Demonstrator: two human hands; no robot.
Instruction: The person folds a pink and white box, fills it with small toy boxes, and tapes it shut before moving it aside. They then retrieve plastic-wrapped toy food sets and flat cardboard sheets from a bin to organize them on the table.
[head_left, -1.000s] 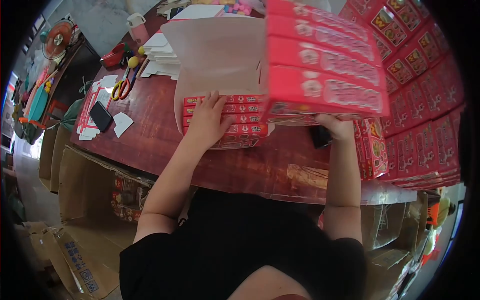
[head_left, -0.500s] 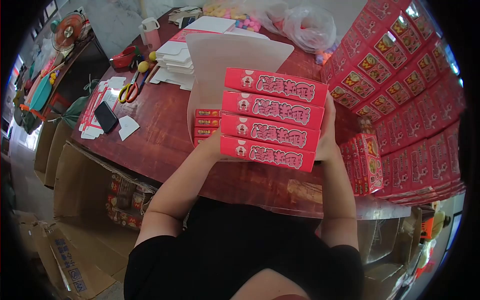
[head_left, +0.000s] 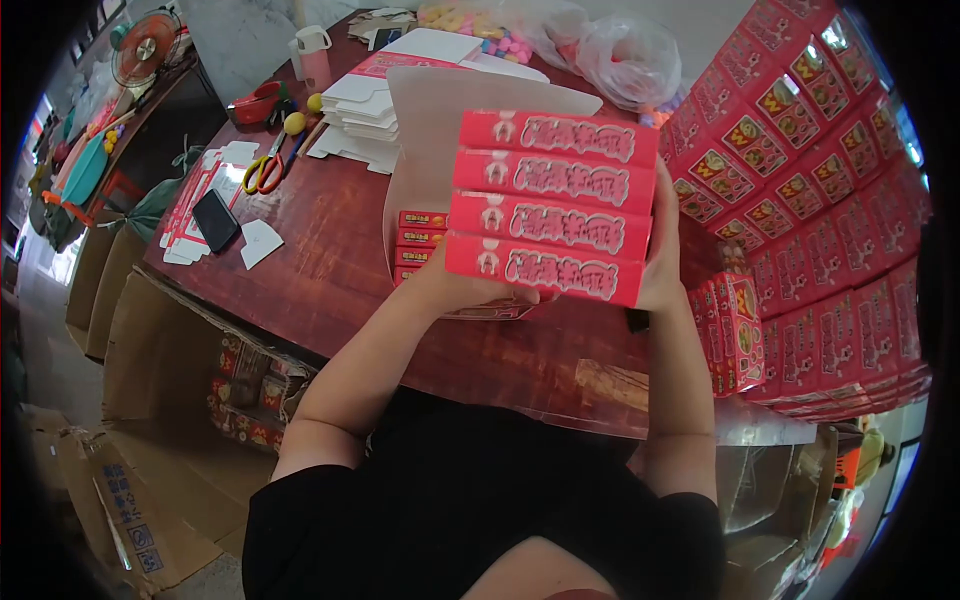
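Note:
Between my two hands is a stack of several flat red boxes with pink lettering on their sides. My left hand grips the stack at its lower left, some fingers showing beneath the bottom box. On the right side, my right hand is closed around the stack's edge, its fingertips hidden behind it. An open carton with a raised white lid stands behind and below the stack. Small red packs lie in its left part; the stack hides the rest of its inside.
Red printed boxes form a tall wall at right, with a smaller upright red box beside it. Folded white cartons, scissors and a phone lie on the table. A cardboard box stands below left.
The stack of red boxes has moved slightly up and away from me, over the open carton. Fingers of my left hand now show beneath it. The view has shifted slightly.

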